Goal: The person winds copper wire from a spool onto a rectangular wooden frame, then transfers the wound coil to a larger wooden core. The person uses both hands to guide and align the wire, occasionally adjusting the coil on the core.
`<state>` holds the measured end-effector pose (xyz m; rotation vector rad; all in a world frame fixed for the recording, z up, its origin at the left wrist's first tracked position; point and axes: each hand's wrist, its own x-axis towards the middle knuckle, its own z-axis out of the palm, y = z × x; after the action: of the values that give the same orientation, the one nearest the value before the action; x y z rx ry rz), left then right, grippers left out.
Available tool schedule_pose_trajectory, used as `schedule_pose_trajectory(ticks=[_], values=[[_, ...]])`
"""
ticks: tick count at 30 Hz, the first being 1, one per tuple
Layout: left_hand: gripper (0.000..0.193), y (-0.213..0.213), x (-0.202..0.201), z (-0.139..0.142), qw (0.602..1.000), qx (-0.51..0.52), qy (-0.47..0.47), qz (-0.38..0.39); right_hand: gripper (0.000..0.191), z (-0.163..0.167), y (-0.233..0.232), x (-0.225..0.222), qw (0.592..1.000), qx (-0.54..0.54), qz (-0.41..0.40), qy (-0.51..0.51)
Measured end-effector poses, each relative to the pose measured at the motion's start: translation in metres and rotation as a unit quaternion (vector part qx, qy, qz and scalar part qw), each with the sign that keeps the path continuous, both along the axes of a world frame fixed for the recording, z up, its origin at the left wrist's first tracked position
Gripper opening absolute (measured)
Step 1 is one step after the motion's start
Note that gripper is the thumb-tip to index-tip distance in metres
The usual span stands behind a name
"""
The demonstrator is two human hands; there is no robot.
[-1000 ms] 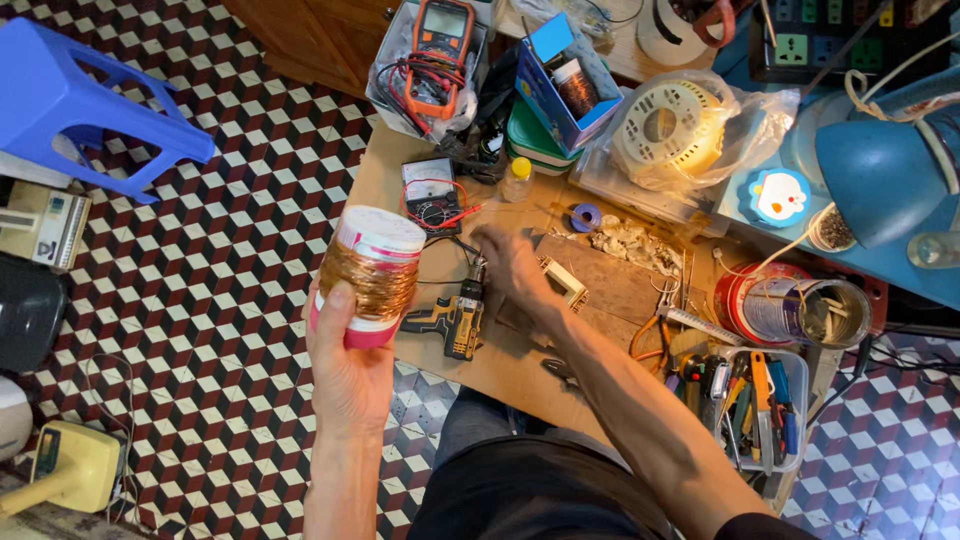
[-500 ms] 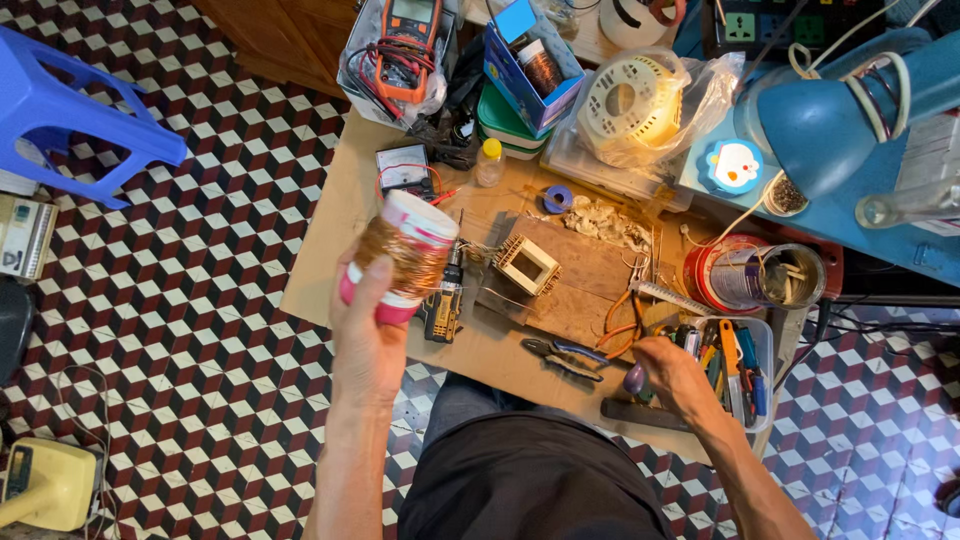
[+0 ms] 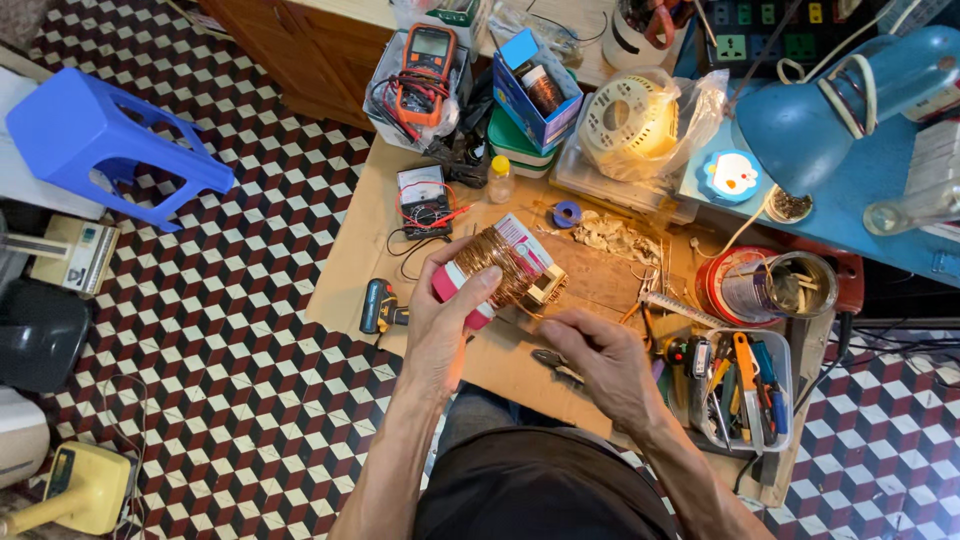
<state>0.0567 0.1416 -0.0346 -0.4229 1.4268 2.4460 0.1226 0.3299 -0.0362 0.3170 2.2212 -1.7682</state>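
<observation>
My left hand grips a spool of copper wire with pink end caps, tilted over the wooden board. Just below and right of the spool, my right hand hovers with its fingertips pinched together near the spool's wire; whether a strand sits between them is too fine to see. A small square transformer core shows partly behind the spool. Dark pliers lie on the board under my right hand.
A clear tub of screwdrivers, a red tin, a small analog meter, an orange multimeter, a blue tape roll, a blue desk lamp, a bagged white fan. A blue stool lies on the checkered floor.
My left hand lowered and tilted the spool toward the board's middle. My right hand came from the tool tub at the right to just beside the spool.
</observation>
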Motion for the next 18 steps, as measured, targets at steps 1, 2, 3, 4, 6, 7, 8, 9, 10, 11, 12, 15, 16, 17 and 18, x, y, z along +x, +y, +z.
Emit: schedule_pose_trajectory(ticks=[1, 2, 3, 4, 6, 7, 8, 9, 10, 11, 12, 15, 16, 17, 18], values=[[0.062, -0.002, 0.0, -0.001, 1.0, -0.008, 0.0, 0.0, 0.026, -0.004, 0.003, 0.005, 0.999, 0.012, -0.029, 0.018], [0.062, -0.004, 0.002, -0.002, 1.0, -0.015, 0.0, -0.003, 0.026, -0.01, 0.007, 0.009, 0.999, -0.004, -0.033, 0.022], [0.061, -0.004, 0.003, -0.004, 1.0, -0.002, -0.009, 0.001, 0.025, -0.016, 0.011, 0.014, 0.999, -0.019, -0.04, 0.027], [0.061, -0.002, 0.004, -0.005, 1.0, 0.012, -0.016, 0.004, 0.025, -0.024, 0.014, 0.017, 0.998, -0.033, -0.049, 0.033], [0.06, 0.003, 0.006, -0.008, 0.998, 0.046, -0.032, 0.003, 0.023, -0.038, 0.019, 0.02, 0.998, -0.038, -0.048, 0.021], [0.06, 0.006, 0.009, -0.008, 0.997, 0.066, -0.041, -0.002, 0.022, -0.046, 0.02, 0.021, 0.998, -0.04, -0.049, 0.014], [0.059, 0.008, 0.011, -0.007, 0.995, 0.087, -0.05, -0.006, 0.024, -0.053, 0.02, 0.019, 0.995, -0.087, -0.034, 0.03], [0.06, 0.01, 0.013, -0.005, 0.995, 0.093, -0.04, -0.017, 0.027, -0.059, 0.021, 0.013, 0.99, -0.134, -0.016, 0.045], [0.061, 0.011, 0.015, -0.001, 0.994, 0.097, -0.03, -0.027, 0.029, -0.063, 0.023, 0.009, 0.982, -0.181, 0.002, 0.061], [0.062, 0.01, 0.015, 0.003, 0.994, 0.099, -0.02, -0.037, 0.031, -0.063, 0.031, 0.003, 0.988, -0.138, 0.039, 0.054], [0.065, 0.004, 0.015, 0.009, 0.994, 0.088, -0.017, -0.064, 0.034, -0.062, 0.042, -0.008, 0.992, -0.095, 0.074, 0.046], [0.073, -0.031, 0.016, 0.032, 0.984, 0.037, 0.0, -0.176, 0.037, -0.051, 0.056, -0.039, 0.989, 0.023, 0.145, 0.026], [0.076, -0.04, 0.018, 0.039, 0.973, 0.007, 0.009, -0.229, 0.037, -0.045, 0.057, -0.049, 0.984, 0.058, 0.166, 0.016], [0.079, -0.045, 0.02, 0.044, 0.959, -0.024, 0.016, -0.28, 0.037, -0.039, 0.055, -0.061, 0.979, 0.057, 0.196, 0.023], [0.077, -0.046, 0.024, 0.048, 0.948, -0.062, 0.034, -0.311, 0.037, -0.032, 0.051, -0.074, 0.972, 0.056, 0.226, 0.03]])
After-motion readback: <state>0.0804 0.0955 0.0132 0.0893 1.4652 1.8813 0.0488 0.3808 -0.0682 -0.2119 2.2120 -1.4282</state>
